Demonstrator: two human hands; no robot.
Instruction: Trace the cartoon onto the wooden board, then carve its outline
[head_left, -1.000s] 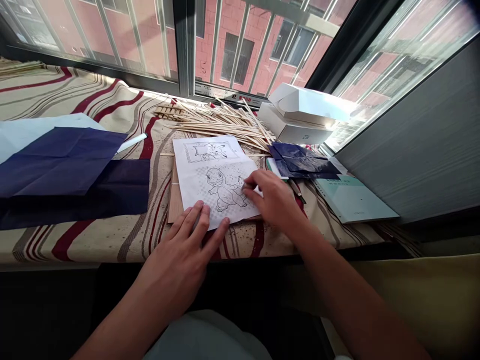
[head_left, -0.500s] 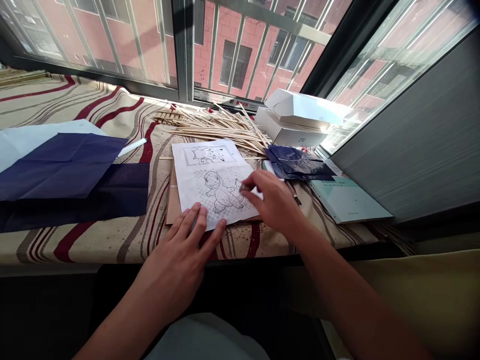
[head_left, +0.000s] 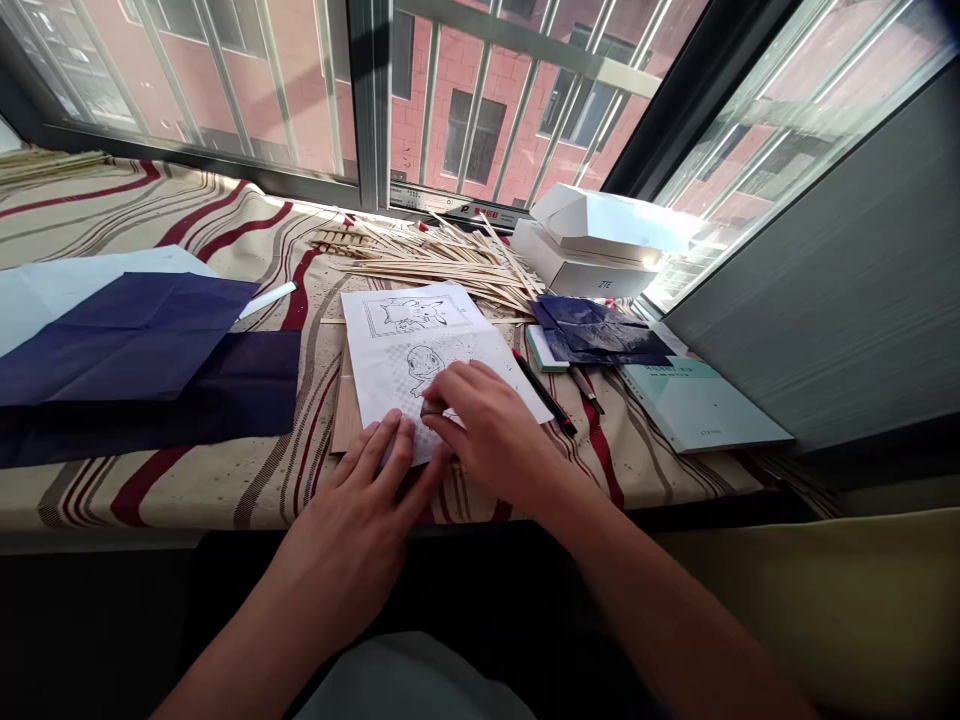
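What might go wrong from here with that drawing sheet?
The sheet might shift or crease on the board if the left hand eased off its near edge. The small dark piece in the right hand might smudge the lower drawing. The black pen beside the sheet might get knocked away.

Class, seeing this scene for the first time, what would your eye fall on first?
Probably the white sheet with line drawings in the middle of the picture, where the left hand rests on its lower edge and the right hand pinches a small dark object over it. Next come the pile of thin wooden sticks behind it and the large dark blue sheets at the left.
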